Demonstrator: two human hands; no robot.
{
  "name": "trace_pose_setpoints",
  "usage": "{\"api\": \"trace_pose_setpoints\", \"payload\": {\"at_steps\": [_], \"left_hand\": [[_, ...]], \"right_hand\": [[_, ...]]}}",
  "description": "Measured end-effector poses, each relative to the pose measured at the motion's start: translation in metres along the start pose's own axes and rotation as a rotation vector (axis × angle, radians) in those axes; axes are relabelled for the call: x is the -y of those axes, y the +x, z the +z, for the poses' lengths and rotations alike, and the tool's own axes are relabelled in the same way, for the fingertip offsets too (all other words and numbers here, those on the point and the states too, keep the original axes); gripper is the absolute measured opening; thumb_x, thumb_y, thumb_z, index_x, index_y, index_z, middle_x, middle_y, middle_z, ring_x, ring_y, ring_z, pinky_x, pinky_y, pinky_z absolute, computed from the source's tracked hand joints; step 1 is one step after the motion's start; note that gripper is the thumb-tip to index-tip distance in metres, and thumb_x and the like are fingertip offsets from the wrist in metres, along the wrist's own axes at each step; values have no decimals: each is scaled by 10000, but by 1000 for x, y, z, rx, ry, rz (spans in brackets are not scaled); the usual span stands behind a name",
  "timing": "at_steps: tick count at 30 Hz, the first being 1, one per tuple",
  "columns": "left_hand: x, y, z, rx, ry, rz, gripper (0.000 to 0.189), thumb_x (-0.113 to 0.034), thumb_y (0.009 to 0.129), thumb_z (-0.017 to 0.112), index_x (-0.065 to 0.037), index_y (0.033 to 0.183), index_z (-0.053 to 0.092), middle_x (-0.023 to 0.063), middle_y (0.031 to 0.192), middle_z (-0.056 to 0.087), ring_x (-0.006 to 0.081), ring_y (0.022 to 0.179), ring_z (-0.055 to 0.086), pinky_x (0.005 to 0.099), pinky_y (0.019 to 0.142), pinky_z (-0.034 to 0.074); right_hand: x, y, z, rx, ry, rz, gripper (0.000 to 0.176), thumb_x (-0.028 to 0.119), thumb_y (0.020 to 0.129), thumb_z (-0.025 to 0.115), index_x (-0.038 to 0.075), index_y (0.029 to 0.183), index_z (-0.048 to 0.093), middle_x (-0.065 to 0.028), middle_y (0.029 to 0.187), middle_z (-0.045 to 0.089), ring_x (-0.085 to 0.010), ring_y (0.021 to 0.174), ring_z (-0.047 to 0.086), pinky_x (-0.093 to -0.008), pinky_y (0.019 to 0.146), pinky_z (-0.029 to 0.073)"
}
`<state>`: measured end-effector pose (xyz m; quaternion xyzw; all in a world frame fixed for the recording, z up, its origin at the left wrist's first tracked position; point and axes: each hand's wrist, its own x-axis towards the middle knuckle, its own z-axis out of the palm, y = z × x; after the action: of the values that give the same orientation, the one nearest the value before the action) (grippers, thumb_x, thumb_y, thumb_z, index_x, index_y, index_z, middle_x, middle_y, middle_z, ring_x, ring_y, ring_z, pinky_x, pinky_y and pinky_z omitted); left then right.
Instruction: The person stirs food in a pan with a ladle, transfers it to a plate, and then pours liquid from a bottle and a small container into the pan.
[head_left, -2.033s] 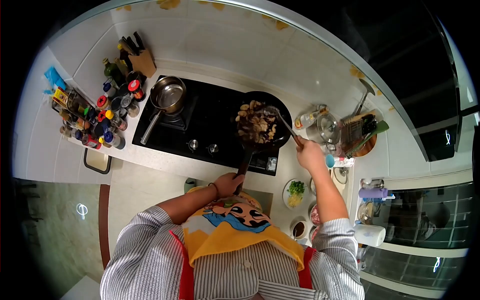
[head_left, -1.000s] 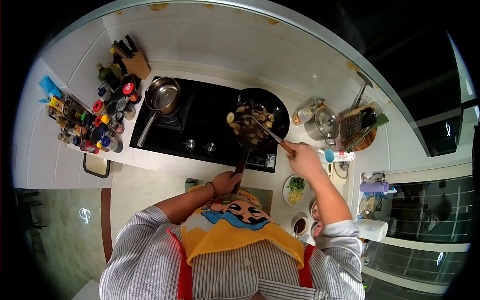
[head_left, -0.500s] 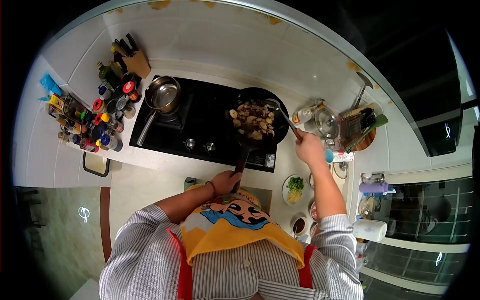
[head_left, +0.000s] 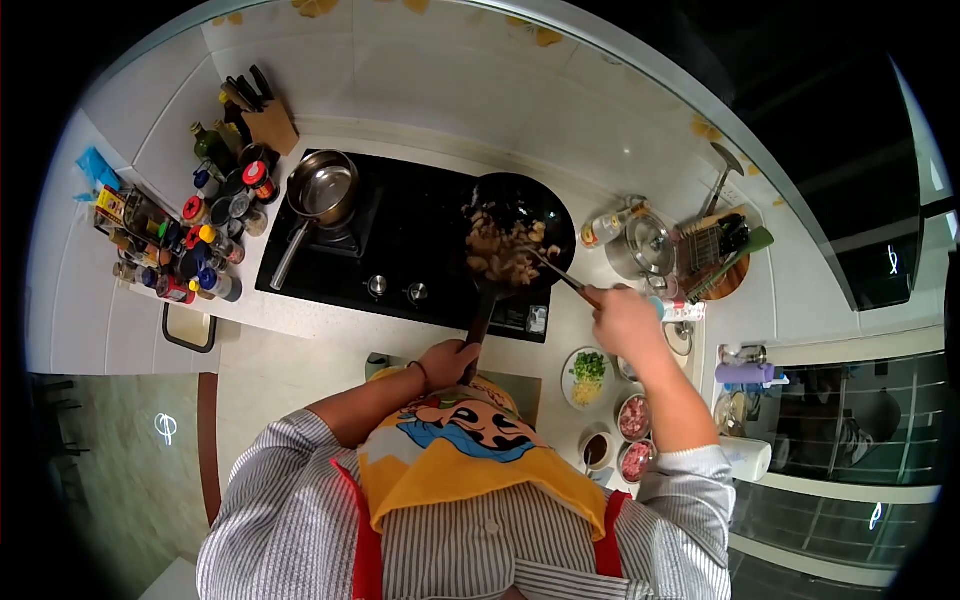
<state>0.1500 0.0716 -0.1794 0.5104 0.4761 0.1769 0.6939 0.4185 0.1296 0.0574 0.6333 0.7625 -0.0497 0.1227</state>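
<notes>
A black wok point(head_left: 548, 195) stands on the right side of the black stove point(head_left: 420, 240), with browned sliced pieces of food point(head_left: 500, 250) in it. My left hand point(head_left: 447, 361) is wrapped round the wok's dark handle point(head_left: 480, 325), close to the apron. My right hand point(head_left: 622, 318) grips the wooden handle of a metal spatula point(head_left: 565, 277). The spatula's head is down among the food and partly hidden by it. On the left of the stove sits a steel saucepan point(head_left: 323, 188), touched by neither hand.
Bottles and jars point(head_left: 205, 245) crowd the left counter beside a knife block point(head_left: 272, 125). At right are a plate of chopped greens point(head_left: 588, 378), bowls of raw meat point(head_left: 634, 418), a bowl of dark sauce point(head_left: 597, 450), a lidded pot point(head_left: 648, 245) and a utensil rack point(head_left: 705, 250).
My right hand has moved down and slightly right, drawing the spatula from the wok's right side towards its middle. The food has shifted down and left. My left hand stays on the handle.
</notes>
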Motion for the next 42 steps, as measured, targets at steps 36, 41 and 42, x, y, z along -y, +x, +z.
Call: {"api": "trace_pose_setpoints", "payload": {"at_steps": [36,41,42], "left_hand": [[-1,-3,2,-29,-51,-5,470,-421,1047,483,-2,901,637,59,742,642,176,663,597,332,683,491],[9,4,1,-11,-51,22,460,-416,1050,479,-7,901,627,56,744,632,169,650,580,332,660,479],[9,4,1,-5,-31,35,454,-416,1052,477,-12,903,620,51,741,622,164,646,571,329,649,473]], "right_hand": [[-2,30,75,-158,558,-28,414,106,859,650,96,1271,690,-252,1034,703,-426,984,675,-464,875,554],[-13,-15,-1,-71,246,5,426,99,853,652,135,1275,703,-221,1002,720,-407,948,689,-487,846,553],[-12,-13,-1,-69,245,1,426,99,853,652,135,1275,703,-221,1002,720,-407,948,689,-487,846,553]]}}
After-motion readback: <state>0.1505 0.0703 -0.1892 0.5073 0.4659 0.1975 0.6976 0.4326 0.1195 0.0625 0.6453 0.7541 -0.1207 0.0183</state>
